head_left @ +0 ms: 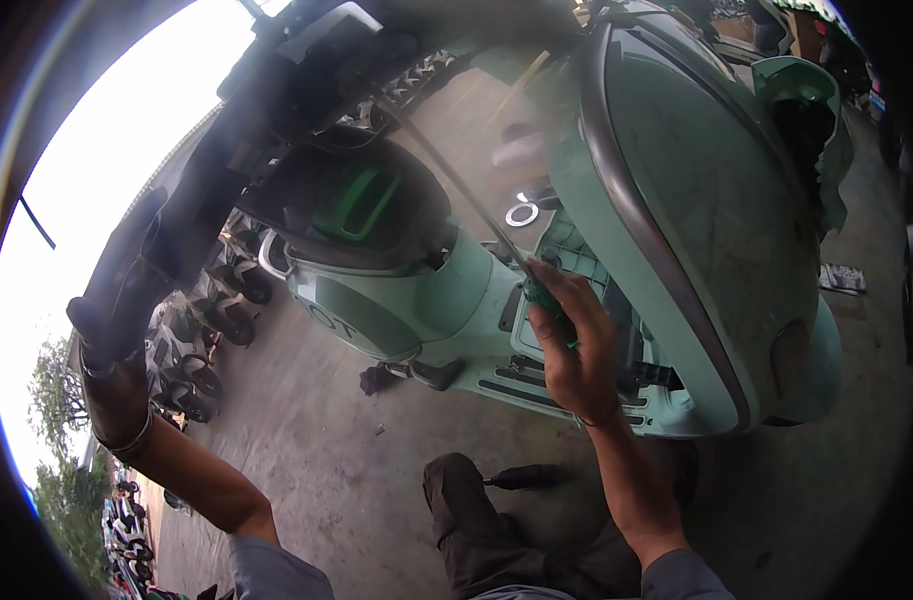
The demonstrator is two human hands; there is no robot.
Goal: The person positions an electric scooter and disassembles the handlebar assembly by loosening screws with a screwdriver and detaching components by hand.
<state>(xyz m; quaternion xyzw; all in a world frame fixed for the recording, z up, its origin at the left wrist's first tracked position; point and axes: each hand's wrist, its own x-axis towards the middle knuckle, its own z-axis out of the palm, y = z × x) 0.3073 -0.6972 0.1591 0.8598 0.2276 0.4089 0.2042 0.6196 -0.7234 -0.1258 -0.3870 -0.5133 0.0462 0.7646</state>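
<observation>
My right hand (582, 350) is closed round the green handle of a long screwdriver (467, 190). Its thin shaft slants up and left to the dark handlebar area of a mint-green scooter (457, 290), where the tip is hard to make out. At the far left, in shadow, my left hand (117, 390) is wrapped round the scooter's black handlebar grip (127, 300). The scooter's black seat (377, 200) shows a green reflection. Between the seat and the large front panel (697, 200) lies the footboard, below my right hand.
A dark power tool (525, 477) lies on the concrete floor beside my knee (457, 480). A white ring (522, 214) rests by the footboard. Parked scooters (187, 370) line the left background. A loose green panel (807, 130) is at the upper right, above papers (843, 278) on the floor.
</observation>
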